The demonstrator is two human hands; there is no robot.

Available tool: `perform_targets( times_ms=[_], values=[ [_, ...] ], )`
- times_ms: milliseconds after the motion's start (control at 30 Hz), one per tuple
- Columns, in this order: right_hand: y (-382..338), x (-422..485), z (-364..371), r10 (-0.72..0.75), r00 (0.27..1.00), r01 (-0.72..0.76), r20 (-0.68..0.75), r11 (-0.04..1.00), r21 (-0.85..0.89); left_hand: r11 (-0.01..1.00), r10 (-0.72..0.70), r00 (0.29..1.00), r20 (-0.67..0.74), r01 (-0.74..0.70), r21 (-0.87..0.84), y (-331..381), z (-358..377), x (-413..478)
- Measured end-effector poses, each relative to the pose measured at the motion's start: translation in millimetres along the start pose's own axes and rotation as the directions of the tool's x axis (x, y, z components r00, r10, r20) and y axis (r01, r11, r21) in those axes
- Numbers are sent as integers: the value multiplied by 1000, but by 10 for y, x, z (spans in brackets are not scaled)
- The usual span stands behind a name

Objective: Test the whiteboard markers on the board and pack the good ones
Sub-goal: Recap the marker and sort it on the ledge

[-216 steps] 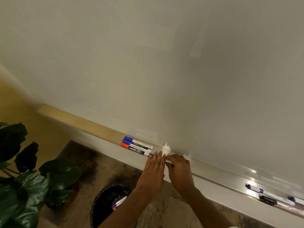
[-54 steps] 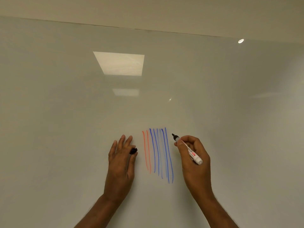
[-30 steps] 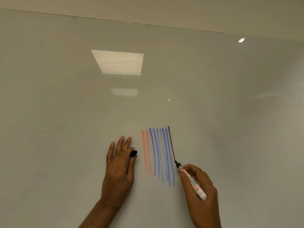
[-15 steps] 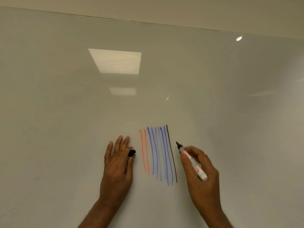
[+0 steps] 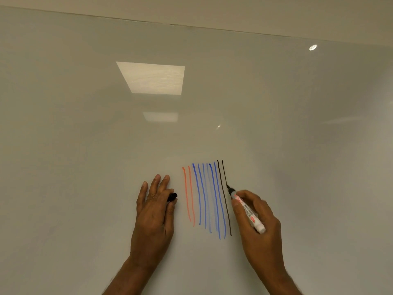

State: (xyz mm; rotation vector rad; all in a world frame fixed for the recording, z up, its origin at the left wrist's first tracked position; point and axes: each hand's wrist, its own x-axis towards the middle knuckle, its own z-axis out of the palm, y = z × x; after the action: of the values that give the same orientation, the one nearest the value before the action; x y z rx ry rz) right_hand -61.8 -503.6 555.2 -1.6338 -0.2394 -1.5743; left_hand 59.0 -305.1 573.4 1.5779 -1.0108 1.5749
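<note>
A glossy whiteboard [image 5: 212, 124] fills the view. On it stand two orange lines [image 5: 189, 194], several blue lines [image 5: 207, 196] and two black lines [image 5: 223, 188], the right one short. My right hand [image 5: 258, 222] grips an uncapped black marker [image 5: 246, 210] with a white barrel, its tip touching the board at the lower end of the short black line. My left hand [image 5: 154, 213] lies against the board with fingers stretched, and pinches the black cap [image 5: 172, 197] between thumb and forefinger.
The board's top edge [image 5: 212, 28] runs along the wall above. Ceiling lights reflect in the board at upper centre. The marker tray and the other markers are out of view.
My right hand rose after the first black line and is drawing a second one just to its right, moving down. Left hand and cap stay put.
</note>
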Motion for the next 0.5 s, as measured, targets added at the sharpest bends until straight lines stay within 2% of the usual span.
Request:
perform_targets(
  times_ms=[167,300,367,500],
  values=[
    [182,-538,-105,53,998,-54,-36,998,-14,1000,-14,1000,17,14,8,13,-12,-1],
    [175,-652,-164,264,961,-271,79,958,95,1000,-20,1000,13,20,-13,19,-17,1],
    [219,-726,-210,218,975,-217,-33,976,36,999,-23,1000,11,23,-35,24,-25,3],
    [-31,-819,-248,223,973,-216,-62,972,97,986,-84,996,40,89,-141,85,-105,11]
  ],
)
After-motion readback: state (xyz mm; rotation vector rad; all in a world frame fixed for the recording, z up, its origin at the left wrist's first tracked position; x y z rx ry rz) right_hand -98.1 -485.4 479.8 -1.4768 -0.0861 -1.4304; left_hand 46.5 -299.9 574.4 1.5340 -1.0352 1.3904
